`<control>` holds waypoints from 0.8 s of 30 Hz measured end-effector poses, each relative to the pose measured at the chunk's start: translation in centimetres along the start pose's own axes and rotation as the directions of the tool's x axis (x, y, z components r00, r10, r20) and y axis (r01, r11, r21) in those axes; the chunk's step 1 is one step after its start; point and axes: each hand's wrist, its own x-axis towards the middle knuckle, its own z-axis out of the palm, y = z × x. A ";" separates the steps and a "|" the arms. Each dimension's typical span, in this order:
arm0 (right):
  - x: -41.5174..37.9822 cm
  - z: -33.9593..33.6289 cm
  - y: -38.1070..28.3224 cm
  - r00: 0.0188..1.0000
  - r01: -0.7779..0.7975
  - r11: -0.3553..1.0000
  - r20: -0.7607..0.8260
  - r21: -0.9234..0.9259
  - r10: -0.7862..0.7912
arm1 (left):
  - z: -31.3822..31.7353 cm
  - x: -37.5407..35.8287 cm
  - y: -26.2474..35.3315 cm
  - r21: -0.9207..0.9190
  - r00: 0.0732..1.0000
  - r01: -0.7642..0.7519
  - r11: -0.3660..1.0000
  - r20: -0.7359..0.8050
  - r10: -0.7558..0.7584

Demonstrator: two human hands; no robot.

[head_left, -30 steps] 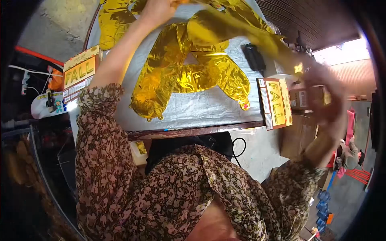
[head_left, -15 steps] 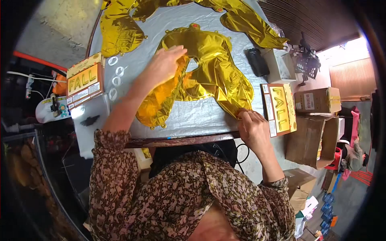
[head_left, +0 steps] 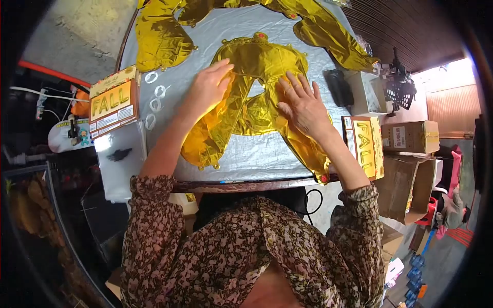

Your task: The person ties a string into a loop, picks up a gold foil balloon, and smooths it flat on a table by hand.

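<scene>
At the bench (head_left: 251,159), has the right hand (head_left: 304,109) open, palm down and fingers spread, on a gold foil letter (head_left: 258,115), laid flat near the front edge between two FALL packs (head_left: 364,146); holds the left hand (head_left: 208,87) open at the letter's left side.

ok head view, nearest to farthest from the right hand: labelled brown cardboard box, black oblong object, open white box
1. Black oblong object, right of the right hand
2. Open white box, farther right
3. Labelled brown cardboard box, farthest right, lower in view
</scene>
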 end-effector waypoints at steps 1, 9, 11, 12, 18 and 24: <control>0.3 0.5 0.2 1.000 0.001 0.999 0.024 -0.035 0.000 | -0.5 -0.4 -0.4 0.021 0.999 0.005 1.000 -0.045 -0.004; 0.3 0.6 -0.7 0.989 -0.098 0.995 0.104 -0.022 0.100 | -0.8 -0.9 -1.1 0.114 0.992 0.071 0.991 -0.112 -0.058; 0.1 0.6 -0.8 0.989 -0.103 0.994 0.106 -0.024 0.105 | -1.2 1.4 -2.1 0.133 0.987 0.056 0.989 -0.156 -0.035; 0.1 0.6 -0.8 0.989 -0.105 0.994 0.102 -0.026 0.107 | -1.1 3.2 -2.8 0.183 0.989 0.047 0.982 -0.147 -0.020; 0.0 0.4 -0.7 0.991 -0.104 0.994 0.088 0.031 0.101 | 2.5 13.8 -4.4 0.208 0.995 0.094 0.974 -0.046 -0.086; -0.1 0.8 -0.8 0.989 -0.131 0.990 0.072 0.048 0.127 | 5.3 17.5 -5.0 0.195 0.983 0.173 0.965 0.032 -0.183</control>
